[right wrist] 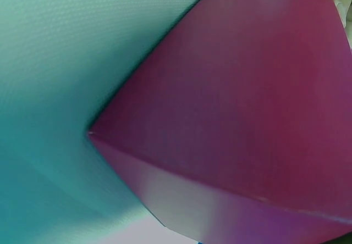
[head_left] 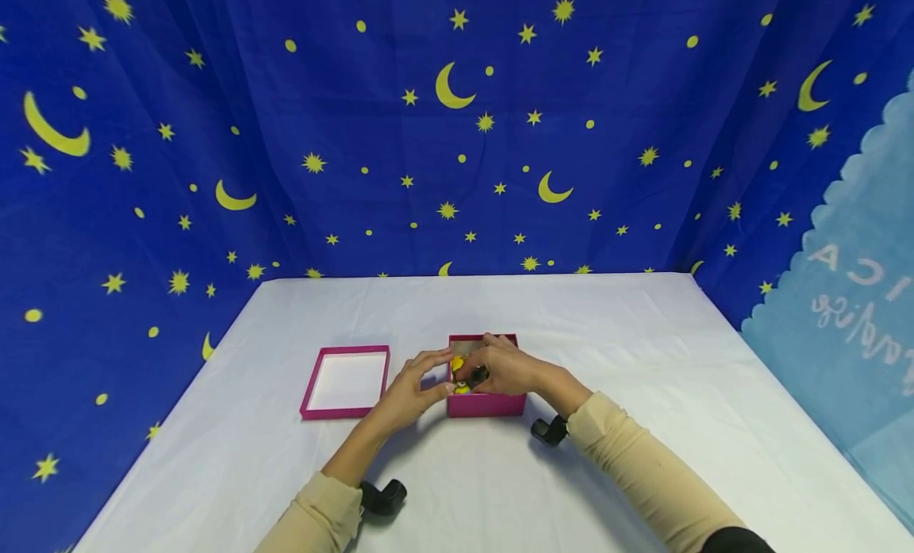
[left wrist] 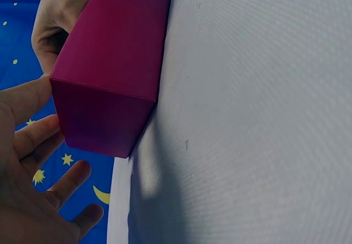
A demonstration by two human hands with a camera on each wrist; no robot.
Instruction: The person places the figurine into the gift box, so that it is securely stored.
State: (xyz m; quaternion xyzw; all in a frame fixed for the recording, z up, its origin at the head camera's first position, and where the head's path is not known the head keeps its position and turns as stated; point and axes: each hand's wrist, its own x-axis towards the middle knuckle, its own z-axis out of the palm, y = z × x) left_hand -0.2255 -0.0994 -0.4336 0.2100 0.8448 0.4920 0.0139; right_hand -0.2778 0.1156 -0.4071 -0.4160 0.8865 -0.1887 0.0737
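A pink open-topped box (head_left: pixel 487 405) stands on the white table. Inside it, by the left wall, lie small yellow things (head_left: pixel 458 363), too small to make out. My right hand (head_left: pixel 505 368) reaches into the box from the right with bent fingers. Between its thumb and fingers shows a small dark object (head_left: pixel 479 374) of unclear kind. At the box's left edge, my left hand (head_left: pixel 408 393) touches the rim with thumb and fingertips. In the left wrist view its other fingers (left wrist: pixel 70 183) spread loosely beside the box wall (left wrist: pixel 104 115). The right wrist view shows mostly box wall (right wrist: pixel 236 101).
Left of the box lies a pink-rimmed lid (head_left: pixel 344 416), its white inside facing up. White cloth covers the table (head_left: pixel 607 323). A blue curtain (head_left: pixel 357 140) with moons and stars hangs behind, and a light blue cloth with lettering (head_left: pixel 850 315) hangs at the right.
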